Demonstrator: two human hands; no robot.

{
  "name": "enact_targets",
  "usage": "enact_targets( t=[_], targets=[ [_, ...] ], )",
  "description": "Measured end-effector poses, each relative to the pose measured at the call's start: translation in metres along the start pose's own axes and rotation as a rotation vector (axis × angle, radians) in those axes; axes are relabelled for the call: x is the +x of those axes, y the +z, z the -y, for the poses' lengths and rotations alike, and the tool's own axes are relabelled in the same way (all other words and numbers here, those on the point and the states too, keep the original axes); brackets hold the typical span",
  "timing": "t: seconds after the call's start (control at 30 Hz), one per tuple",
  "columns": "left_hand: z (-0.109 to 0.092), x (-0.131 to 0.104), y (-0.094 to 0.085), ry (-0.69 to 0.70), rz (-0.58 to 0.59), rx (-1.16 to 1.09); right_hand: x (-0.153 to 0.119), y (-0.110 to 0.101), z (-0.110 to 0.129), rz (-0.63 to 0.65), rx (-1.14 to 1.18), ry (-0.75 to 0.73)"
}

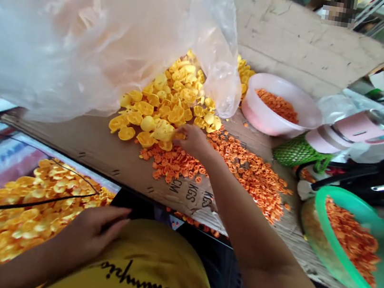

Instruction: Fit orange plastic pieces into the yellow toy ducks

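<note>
My right hand [194, 140] reaches across the cardboard-covered table. Its fingers are curled in at the edge of a pile of yellow, thin, cup-shaped plastic pieces [177, 108], closed on a yellow piece [164, 131]. Just under and beside that hand lies a spread of small orange pieces [249, 172]. Close to my body, my left hand [102, 227] has its fingers stretched out and holds nothing. Below it, a sack [28, 151] is full of the same yellow pieces. A big clear plastic bag [95, 38] hangs over the back of the yellow pile.
A pink bowl [270, 124] and a green basin [334, 276], both with orange pieces, stand to the right. Between them leans a pink tumbler [353, 129] in a green net. A cardboard wall [301, 40] rises behind. A black cord [24, 203] crosses the sack.
</note>
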State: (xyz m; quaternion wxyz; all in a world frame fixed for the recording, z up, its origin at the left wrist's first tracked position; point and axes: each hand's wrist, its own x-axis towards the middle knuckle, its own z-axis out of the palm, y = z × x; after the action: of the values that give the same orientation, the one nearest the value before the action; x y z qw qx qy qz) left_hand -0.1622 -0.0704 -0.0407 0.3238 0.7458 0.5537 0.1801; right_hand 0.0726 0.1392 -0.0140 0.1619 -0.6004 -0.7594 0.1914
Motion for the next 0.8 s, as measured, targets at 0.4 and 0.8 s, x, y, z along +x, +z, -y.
enact_targets(
  t=[0.4,0.8],
  targets=[
    [-0.076,0.159,0.028,0.262,-0.467,0.360,-0.055,-0.040,-0.008,-0.158,0.225,0.108],
    [-0.068,0.171,0.017,0.204,-0.616,0.309,-0.154,-0.003,-0.042,-0.037,-0.116,0.105]
  ],
)
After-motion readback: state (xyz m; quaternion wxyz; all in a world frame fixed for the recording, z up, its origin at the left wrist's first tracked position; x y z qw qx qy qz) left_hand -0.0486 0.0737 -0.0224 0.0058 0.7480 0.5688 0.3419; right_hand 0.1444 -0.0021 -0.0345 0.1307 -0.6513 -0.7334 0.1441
